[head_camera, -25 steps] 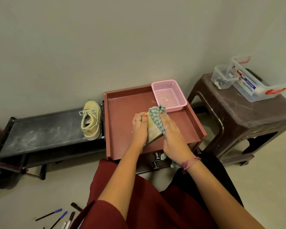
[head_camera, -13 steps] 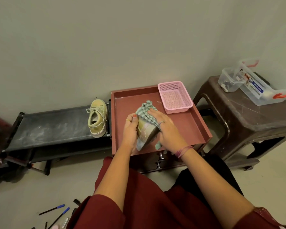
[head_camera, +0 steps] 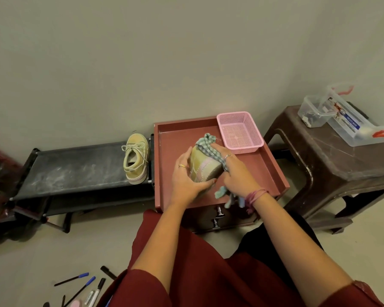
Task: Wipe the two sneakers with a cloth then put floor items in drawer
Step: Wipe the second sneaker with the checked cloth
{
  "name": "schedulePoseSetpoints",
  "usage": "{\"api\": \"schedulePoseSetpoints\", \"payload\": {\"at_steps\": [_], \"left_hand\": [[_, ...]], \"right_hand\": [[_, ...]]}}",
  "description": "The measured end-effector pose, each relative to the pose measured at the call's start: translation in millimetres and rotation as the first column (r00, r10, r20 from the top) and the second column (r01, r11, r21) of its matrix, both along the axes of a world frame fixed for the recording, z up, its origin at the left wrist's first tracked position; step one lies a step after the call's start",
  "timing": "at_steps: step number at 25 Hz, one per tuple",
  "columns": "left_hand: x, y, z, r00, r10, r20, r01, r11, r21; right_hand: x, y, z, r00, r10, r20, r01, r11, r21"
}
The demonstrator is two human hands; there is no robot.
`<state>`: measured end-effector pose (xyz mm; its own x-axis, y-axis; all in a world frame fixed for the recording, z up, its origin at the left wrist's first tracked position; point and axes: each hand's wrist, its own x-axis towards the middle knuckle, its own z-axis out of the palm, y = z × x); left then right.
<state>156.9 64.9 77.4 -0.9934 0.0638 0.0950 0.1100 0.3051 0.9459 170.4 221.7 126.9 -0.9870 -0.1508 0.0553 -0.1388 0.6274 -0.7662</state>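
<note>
My left hand (head_camera: 187, 177) grips a yellow-green sneaker (head_camera: 201, 165), tipped on its side over the red-brown tray top (head_camera: 169, 138) of the drawer unit. My right hand (head_camera: 235, 173) presses a green checked cloth (head_camera: 206, 145) against the sneaker's sole side; the cloth's loose end hangs below my wrist. The second yellow sneaker (head_camera: 135, 158) stands upright on the black rack (head_camera: 75, 169) to the left. Two metal drawer knobs (head_camera: 218, 214) show below the tray. Several pens and markers (head_camera: 84, 284) lie on the floor at the bottom left.
A pink mesh basket (head_camera: 239, 131) sits in the tray's back right corner. A brown plastic stool (head_camera: 333, 165) at the right carries clear plastic boxes (head_camera: 341, 120). My legs in dark red cloth (head_camera: 197, 269) fill the foreground. A plain wall stands behind.
The sneaker has been turned in my left hand, showing more of its side. My right hand with the cloth has slid along it toward me. The view has shifted slightly.
</note>
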Motion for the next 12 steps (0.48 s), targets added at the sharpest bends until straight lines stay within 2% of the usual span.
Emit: {"api": "schedulePoseSetpoints", "payload": {"at_steps": [2, 4, 6, 8, 9, 10, 12], "left_hand": [[1.7, 0.1, 2.1, 1.000, 0.000, 0.015, -0.001, 0.999, 0.053], [3.2, 0.1, 4.2, 0.998, -0.006, 0.063, 0.002, 0.998, 0.069], [4.9, 3.7, 6.8, 0.994, 0.032, 0.103, -0.040, 0.996, 0.077], [4.5, 9.4, 8.8, 0.985, 0.087, 0.147, -0.104, 0.988, 0.117], [5.6, 11.3, 11.3, 0.982, 0.106, 0.154, -0.127, 0.983, 0.134], [6.9, 11.4, 12.9, 0.984, 0.110, 0.143, -0.128, 0.984, 0.127], [11.9, 7.4, 12.3, 0.990, 0.079, 0.114, -0.094, 0.987, 0.128]], "right_hand": [[8.9, -10.4, -5.7, 0.983, 0.056, -0.176, 0.007, 0.940, 0.342], [18.1, -19.8, -18.0, 0.901, 0.163, -0.402, 0.126, 0.787, 0.604], [26.5, -23.8, -26.2, 0.864, 0.263, -0.429, 0.191, 0.617, 0.763], [35.6, -30.4, -30.1, 0.855, 0.372, -0.361, 0.176, 0.446, 0.877], [38.5, -31.9, -28.3, 0.856, 0.407, -0.319, 0.152, 0.392, 0.907], [36.9, -30.1, -24.0, 0.851, 0.431, -0.301, 0.135, 0.375, 0.917], [25.5, -20.3, -18.2, 0.831, 0.457, -0.317, 0.104, 0.431, 0.896]]}}
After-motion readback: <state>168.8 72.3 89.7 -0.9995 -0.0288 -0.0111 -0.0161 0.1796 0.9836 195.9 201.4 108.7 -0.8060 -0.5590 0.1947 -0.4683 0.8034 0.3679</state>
